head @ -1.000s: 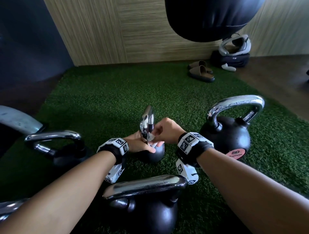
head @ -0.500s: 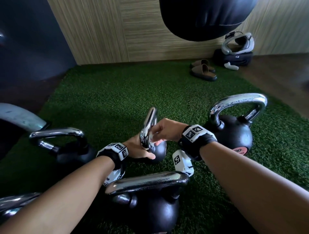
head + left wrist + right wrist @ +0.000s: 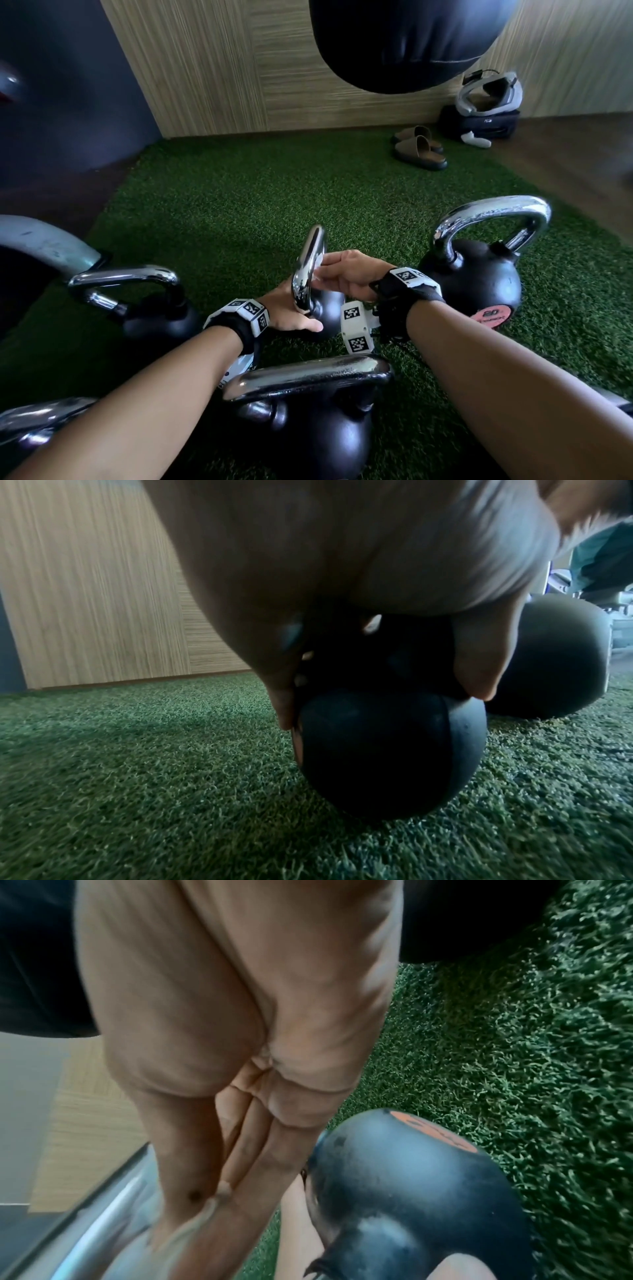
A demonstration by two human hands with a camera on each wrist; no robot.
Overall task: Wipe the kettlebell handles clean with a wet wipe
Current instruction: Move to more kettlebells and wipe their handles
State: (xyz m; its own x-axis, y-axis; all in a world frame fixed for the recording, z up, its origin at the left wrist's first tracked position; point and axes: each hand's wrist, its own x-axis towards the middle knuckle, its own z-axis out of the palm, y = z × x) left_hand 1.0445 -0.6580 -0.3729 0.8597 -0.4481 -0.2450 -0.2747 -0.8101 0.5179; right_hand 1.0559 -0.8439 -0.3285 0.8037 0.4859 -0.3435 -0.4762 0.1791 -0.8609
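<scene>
A small black kettlebell [image 3: 330,313] with a chrome handle [image 3: 308,263] stands on the green turf in the middle of the head view. My left hand [image 3: 294,317] grips it low down, where the handle meets the ball. In the left wrist view the thumb [image 3: 479,666] and fingers clasp the top of the ball [image 3: 387,750]. My right hand [image 3: 325,272] pinches a white wet wipe [image 3: 318,263] against the right side of the handle. The right wrist view shows those fingers [image 3: 246,1164] pressed together beside the chrome bar [image 3: 103,1231].
Bigger kettlebells surround the small one: one marked 20 at the right [image 3: 479,277], one close in front [image 3: 308,421], one at the left [image 3: 150,305]. A black punching bag [image 3: 411,44] hangs ahead. Sandals [image 3: 419,149] and a dark bag [image 3: 479,123] lie by the wooden wall.
My right hand with the wipe has slid a little along the small kettlebell's handle, and the handle now leans slightly to the right. The left hand keeps its hold.
</scene>
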